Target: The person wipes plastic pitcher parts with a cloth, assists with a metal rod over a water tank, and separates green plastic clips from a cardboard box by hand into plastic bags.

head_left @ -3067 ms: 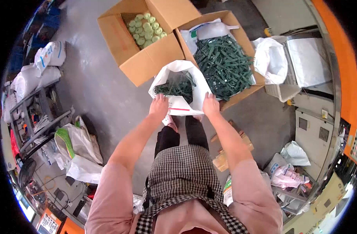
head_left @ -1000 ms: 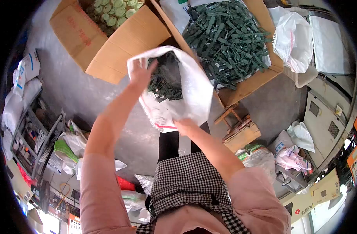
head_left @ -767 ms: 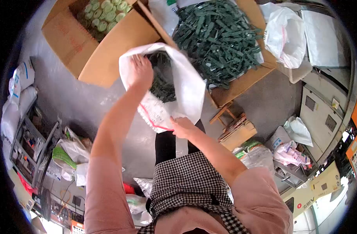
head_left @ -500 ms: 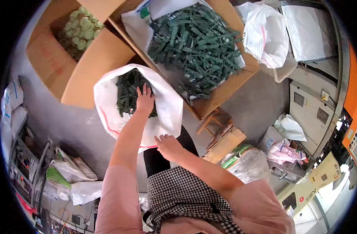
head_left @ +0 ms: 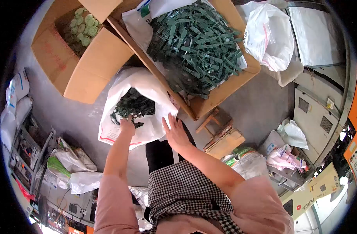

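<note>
A white sack [head_left: 157,126] stands open on the floor with a heap of dark green pieces [head_left: 136,103] inside. At the near side of the heap is my left hand [head_left: 127,125], its fingers bent around some of the pieces and partly hidden by them. My right hand [head_left: 175,133] lies against the sack's right side, fingers apart and holding nothing. Behind the sack, a large cardboard box [head_left: 246,74] holds many green strip-like pieces [head_left: 201,46].
Another cardboard box [head_left: 96,70] with pale green round items [head_left: 85,27] is at upper left. A small wooden stool [head_left: 207,123] and stacked cardboard [head_left: 225,144] stand right of the sack. White bags [head_left: 269,37] are at upper right, metal racks [head_left: 24,136] at left.
My left hand has drawn back toward me within the sack. My right hand has moved up and its fingers have spread on the sack's side. The sack's mouth has changed shape.
</note>
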Demonstrator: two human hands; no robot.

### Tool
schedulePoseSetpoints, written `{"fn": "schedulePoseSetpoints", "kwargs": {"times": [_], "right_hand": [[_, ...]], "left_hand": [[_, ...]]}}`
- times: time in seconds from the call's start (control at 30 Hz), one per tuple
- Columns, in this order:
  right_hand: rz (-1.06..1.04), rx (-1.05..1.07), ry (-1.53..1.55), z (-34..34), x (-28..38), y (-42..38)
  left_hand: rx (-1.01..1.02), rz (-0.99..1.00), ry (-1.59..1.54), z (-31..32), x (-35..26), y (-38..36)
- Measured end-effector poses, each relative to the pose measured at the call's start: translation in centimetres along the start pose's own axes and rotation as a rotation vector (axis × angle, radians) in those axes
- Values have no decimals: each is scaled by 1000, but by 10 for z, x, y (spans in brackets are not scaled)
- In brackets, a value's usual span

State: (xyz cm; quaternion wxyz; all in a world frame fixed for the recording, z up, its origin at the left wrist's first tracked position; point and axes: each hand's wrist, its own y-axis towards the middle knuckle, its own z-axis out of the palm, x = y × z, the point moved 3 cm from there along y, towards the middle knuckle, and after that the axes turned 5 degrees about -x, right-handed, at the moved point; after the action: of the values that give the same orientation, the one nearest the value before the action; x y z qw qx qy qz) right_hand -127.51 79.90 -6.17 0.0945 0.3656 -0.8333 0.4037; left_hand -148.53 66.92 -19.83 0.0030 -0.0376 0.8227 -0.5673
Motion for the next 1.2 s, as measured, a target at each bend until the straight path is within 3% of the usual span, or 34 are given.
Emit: {"fn": "schedulePoseSetpoints", "kwargs": {"times": [0.03, 0.1, 0.13, 0.27, 0.43, 0.5, 0.53, 0.6, 0.7, 0.73, 0.77, 0.87, 0.93, 0.97, 1.0, 1.03, 1.07, 1.1, 1.13, 1.2], "right_hand": [[16, -42, -45, -13, -1, 6], [66, -142, 11, -22, -10, 17], [98, -196, 115, -20, -12, 19], [307, -161, 186, -25, 0, 14], [437, -127, 374, 42, 6, -3], [427, -126, 414, 77, -1, 5], [389, -142, 508, 90, -7, 1], [332, -163, 590, 80, -7, -1], [403, -107, 671, 37, 0, -7], [350, -301, 590, 48, -9, -6], [352, -339, 550, 42, -5, -10], [243, -487, 423, 36, 6, -18], [130, -589, 333, 18, 17, -34], [236, -404, 441, 5, 20, -43], [342, -211, 544, -2, 21, -53], [359, -255, 575, -2, 17, -64], [380, -293, 608, 9, 8, -74], [375, -347, 692, 26, -2, -80], [376, -349, 700, 24, -5, -87], [380, -393, 633, 21, -11, -110]], "left_hand": [[41, 51, 82, -13, 2, -16], [-402, 57, -248, -45, 4, -40], [-484, 11, -395, -63, 2, -59], [-1083, -227, -280, -104, 20, -111], [-1105, -422, -235, -122, 67, -114], [-627, -415, -681, -104, 95, -77], [-636, -421, -683, -99, 104, -71], [-955, -341, -609, -117, 111, -83], [-1052, -321, -703, -125, 116, -84], [-1085, -275, -737, -126, 113, -84], [-1279, -288, -535, -132, 107, -85], [-1362, -361, -672, -185, 70, -120], [-1266, 102, -1210, -242, 34, -189], [-1249, 253, -1439, -271, 7, -246], [-1056, 421, -1765, -288, -14, -283], [-950, 690, -1956, -302, -32, -330], [-935, 981, -2052, -317, -49, -372], [-751, 1483, -2125, -320, -64, -392], [-707, 1740, -2197, -333, -79, -422], [-490, 1896, -2243, -341, -102, -465]]}}
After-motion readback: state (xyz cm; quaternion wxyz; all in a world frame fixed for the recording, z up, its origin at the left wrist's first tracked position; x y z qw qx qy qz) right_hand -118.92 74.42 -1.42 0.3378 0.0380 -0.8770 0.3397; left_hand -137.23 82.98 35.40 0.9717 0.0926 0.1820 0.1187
